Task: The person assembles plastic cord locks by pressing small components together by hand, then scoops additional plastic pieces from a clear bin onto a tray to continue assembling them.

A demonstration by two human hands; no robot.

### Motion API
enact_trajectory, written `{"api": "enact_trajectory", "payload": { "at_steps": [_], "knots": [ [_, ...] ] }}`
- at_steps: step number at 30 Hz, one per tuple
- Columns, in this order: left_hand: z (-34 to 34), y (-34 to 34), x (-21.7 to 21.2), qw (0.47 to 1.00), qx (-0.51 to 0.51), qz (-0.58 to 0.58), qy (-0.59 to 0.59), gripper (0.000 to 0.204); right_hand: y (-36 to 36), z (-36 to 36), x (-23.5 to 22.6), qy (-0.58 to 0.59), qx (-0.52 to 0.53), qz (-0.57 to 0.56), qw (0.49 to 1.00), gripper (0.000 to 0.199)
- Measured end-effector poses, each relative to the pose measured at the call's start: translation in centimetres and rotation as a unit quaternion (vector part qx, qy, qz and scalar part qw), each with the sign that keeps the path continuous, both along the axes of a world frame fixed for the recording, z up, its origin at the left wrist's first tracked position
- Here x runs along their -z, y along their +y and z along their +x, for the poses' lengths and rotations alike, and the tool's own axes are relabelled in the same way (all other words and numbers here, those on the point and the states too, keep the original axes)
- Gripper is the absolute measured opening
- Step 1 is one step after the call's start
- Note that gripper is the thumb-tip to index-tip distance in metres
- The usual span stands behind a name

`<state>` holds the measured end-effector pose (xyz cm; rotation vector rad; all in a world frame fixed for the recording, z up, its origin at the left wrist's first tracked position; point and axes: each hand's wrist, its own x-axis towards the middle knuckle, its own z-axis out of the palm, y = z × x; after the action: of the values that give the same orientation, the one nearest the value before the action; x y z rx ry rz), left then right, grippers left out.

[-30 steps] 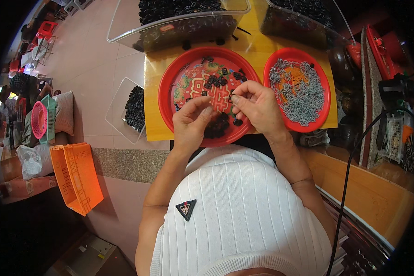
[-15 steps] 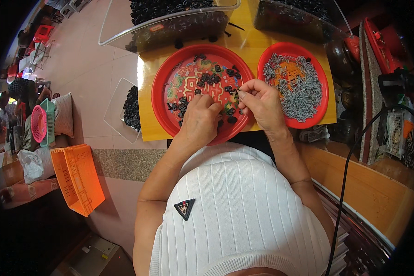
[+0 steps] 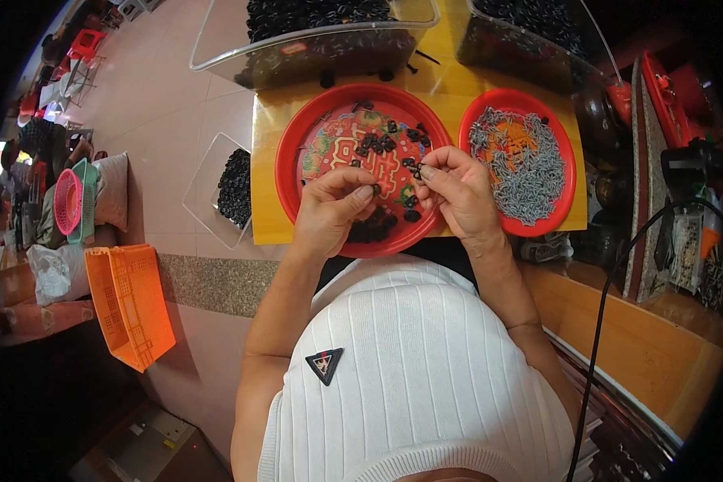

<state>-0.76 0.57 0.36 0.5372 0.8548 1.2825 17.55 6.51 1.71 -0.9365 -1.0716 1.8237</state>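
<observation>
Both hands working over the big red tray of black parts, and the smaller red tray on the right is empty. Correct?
Not quite. In the head view, the smaller red tray holds a heap of small grey metal parts. The rest stands: left hand and right hand work over the big red tray of black parts.

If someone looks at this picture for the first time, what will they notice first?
First the large red round tray in the middle of the yellow table, with small black parts scattered on it. Over its near edge, the left hand and right hand each pinch a tiny black piece. To the right sits a smaller red tray heaped with grey metal pieces.
</observation>
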Motion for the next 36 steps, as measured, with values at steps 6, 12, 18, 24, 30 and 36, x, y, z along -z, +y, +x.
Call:
{"api": "enact_trajectory", "payload": {
  "at_steps": [6,12,18,24,30,36],
  "knots": [
    [0.2,-0.7,-0.4,0.999,0.028,0.001,-0.036,0.021,-0.7,-2.8,-0.5,0.126,-0.032,-0.068,0.989,0.009],
    [0.0,-1.3,0.3,1.000,-0.021,0.024,0.000,0.023,-0.8,-3.4,-0.1,0.108,-0.020,-0.055,0.993,0.009],
    [-0.2,-1.4,0.4,0.997,-0.018,0.070,0.021,0.021,-0.9,-3.7,-0.2,0.117,-0.021,-0.071,0.990,0.009],
    [-0.2,-1.1,1.0,0.993,-0.099,0.068,-0.014,0.017,-1.2,-3.9,-0.6,0.131,-0.054,-0.077,0.987,0.010],
    [-1.3,-1.1,1.3,0.986,-0.099,0.061,-0.121,0.015,-1.0,-3.6,-1.1,0.026,-0.062,-0.028,0.997,0.008],
    [-1.3,-1.3,0.9,0.991,-0.078,0.049,-0.100,0.024,-1.1,-4.2,-2.0,-0.113,-0.063,0.038,0.991,0.006]
  ]
}}
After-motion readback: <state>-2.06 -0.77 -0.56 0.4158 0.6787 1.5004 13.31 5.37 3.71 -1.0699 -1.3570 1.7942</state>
